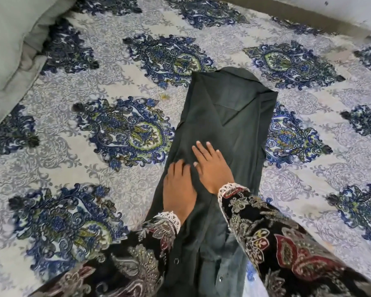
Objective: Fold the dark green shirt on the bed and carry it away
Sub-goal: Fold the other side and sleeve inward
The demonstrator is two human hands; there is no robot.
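Head view: a bed covered in a pale grey sheet printed with blue and green paisley medallions [120, 61] fills the frame, grey pillows [11, 39] stacked at its upper left. The dark green button-up shirt [229, 116] lies lengthwise in a narrow folded strip (no readable label). Left hand [178, 187] and right hand [212, 166] press flat, fingers spread, side by side on it, gripping nothing.

Plenty of open bedspread [94, 82] is lying flat around the dark green shirt [227, 116], from 12 round to 3 o'clock and from 7 up to 10. Only real blocker is the grey pillow [11, 35], sitting bulky at 10 o'clock in the corner. At 6 o'clock both patterned sleeves [287, 249] are crowding the shirt's near end, nearly touching.
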